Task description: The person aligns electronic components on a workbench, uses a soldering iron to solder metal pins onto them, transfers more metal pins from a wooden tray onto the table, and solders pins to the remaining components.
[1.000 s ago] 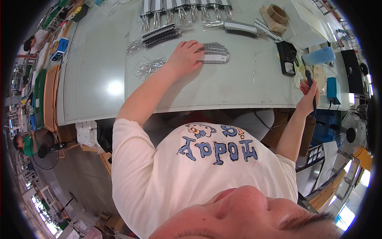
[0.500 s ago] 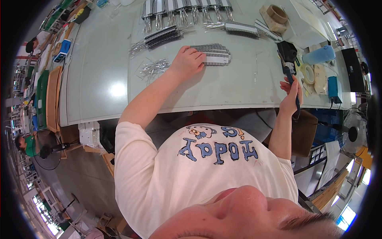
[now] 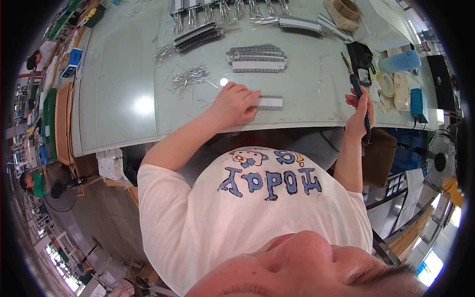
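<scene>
Fingers of the left hand [image 3: 236, 103] lie flat and slightly spread on the table [image 3: 123, 104], and their tips press on the left end of a short grey strip [image 3: 268, 102] that lies near the front edge. The right hand [image 3: 358, 115] is closed around a dark tool with a blue handle [image 3: 357, 89]; the tool stands almost upright, its thin metal tip pointing away from the person, and the hand holds it just over the right part of the table edge, well apart from the strip.

Behind the left hand there is a loose heap of thin metal pins [image 3: 188, 77]. Further back, a stack of grey strips [image 3: 257, 58] lies in the middle of the table. Beyond it, near the far edge, a dark strip with pins [image 3: 198, 35] lies at an angle, and one more long grey strip [image 3: 299, 24] lies to its right.

To the right of the tool stands a small black box [image 3: 360, 59], and next to it are a roll of tape [image 3: 387, 84] and a light blue object [image 3: 400, 62]. A fan [image 3: 438, 159] stands lower at the right side. At the left, beside the table, there is a wooden board [image 3: 63, 119], and another person in green [image 3: 34, 180] is seen at the far left edge.
</scene>
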The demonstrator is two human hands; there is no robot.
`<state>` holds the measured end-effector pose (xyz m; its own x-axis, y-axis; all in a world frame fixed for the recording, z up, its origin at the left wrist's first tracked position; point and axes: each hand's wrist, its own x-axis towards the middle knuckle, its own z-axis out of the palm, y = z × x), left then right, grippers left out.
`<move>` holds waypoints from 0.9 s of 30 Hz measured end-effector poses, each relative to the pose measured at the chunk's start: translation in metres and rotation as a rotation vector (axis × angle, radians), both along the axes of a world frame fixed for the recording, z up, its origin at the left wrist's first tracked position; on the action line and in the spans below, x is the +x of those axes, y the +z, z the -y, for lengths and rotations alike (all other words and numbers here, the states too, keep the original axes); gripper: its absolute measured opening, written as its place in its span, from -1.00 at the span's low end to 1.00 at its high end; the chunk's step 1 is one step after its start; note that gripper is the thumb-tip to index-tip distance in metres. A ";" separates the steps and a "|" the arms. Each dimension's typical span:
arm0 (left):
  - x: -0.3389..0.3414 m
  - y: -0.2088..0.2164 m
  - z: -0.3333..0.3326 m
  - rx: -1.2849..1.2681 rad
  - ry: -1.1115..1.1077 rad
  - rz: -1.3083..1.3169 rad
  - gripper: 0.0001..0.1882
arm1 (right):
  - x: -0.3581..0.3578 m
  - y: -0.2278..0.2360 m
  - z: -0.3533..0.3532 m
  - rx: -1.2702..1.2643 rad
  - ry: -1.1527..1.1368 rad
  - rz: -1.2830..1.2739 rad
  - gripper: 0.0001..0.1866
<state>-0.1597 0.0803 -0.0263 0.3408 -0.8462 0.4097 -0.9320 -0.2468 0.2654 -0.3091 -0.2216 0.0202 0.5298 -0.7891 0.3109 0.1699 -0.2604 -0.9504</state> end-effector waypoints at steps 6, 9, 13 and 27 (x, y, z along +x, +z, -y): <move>0.032 0.002 0.026 -0.009 0.097 0.075 -0.51 | 0.004 -0.005 -0.010 -0.062 0.023 -0.047 -0.67; 0.075 -0.001 0.047 0.022 0.163 0.220 -0.42 | 0.010 -0.004 -0.017 -0.069 0.059 -0.021 -0.67; 0.095 -0.008 0.058 0.255 0.182 0.158 -0.32 | 0.005 -0.008 -0.020 -0.014 0.071 -0.051 -0.71; 0.068 -0.010 0.038 0.207 0.069 0.050 -0.36 | 0.006 -0.015 -0.027 -0.009 0.130 -0.083 -0.72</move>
<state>-0.0916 0.0427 -0.0360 0.3845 -0.8893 0.2476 -0.9217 -0.3551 0.1562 -0.3033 -0.1943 0.0055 0.6516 -0.7094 0.2688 0.1235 -0.2504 -0.9602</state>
